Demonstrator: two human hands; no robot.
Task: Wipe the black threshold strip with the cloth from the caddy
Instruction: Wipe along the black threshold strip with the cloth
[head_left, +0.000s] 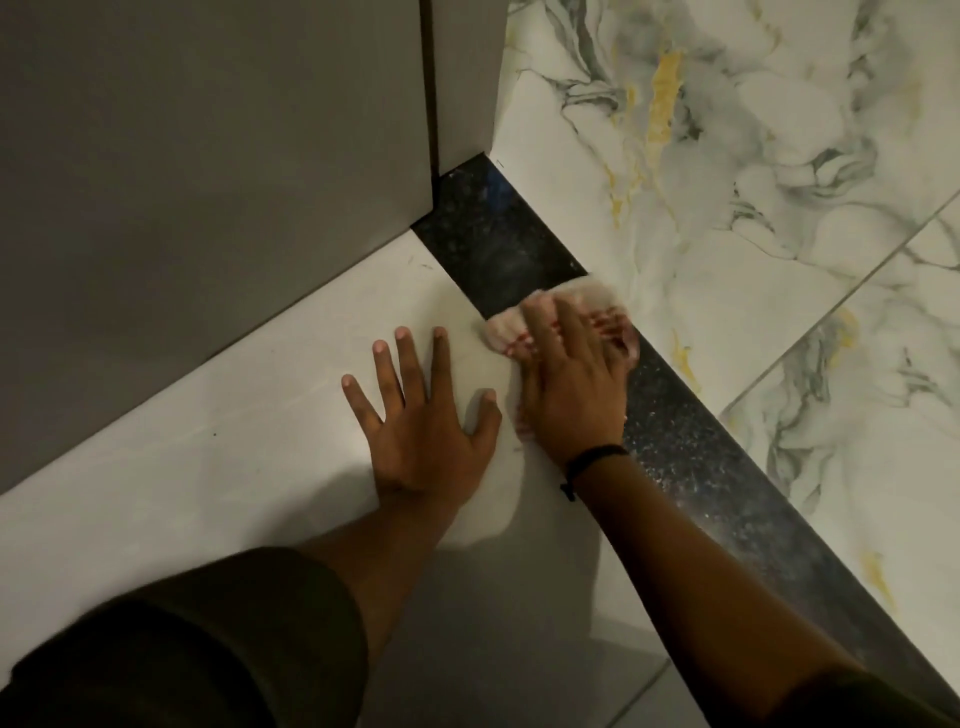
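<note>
A black speckled threshold strip (498, 239) runs diagonally from the grey wall corner at upper middle down to the lower right. My right hand (571, 384) presses a pale cloth with red stripes (587, 296) flat onto the strip about a third of the way along it; the cloth pokes out ahead of and beside my fingers. My left hand (421, 415) lies flat on the white floor tile just left of the strip, fingers spread, holding nothing. The caddy is not in view.
A grey wall (208, 182) and door frame edge (462, 78) fill the upper left. Marbled white tile with gold and grey veins (753, 208) lies right of the strip. Plain white tile (182, 493) is under my left hand. Dark sleeves cover my upper arms.
</note>
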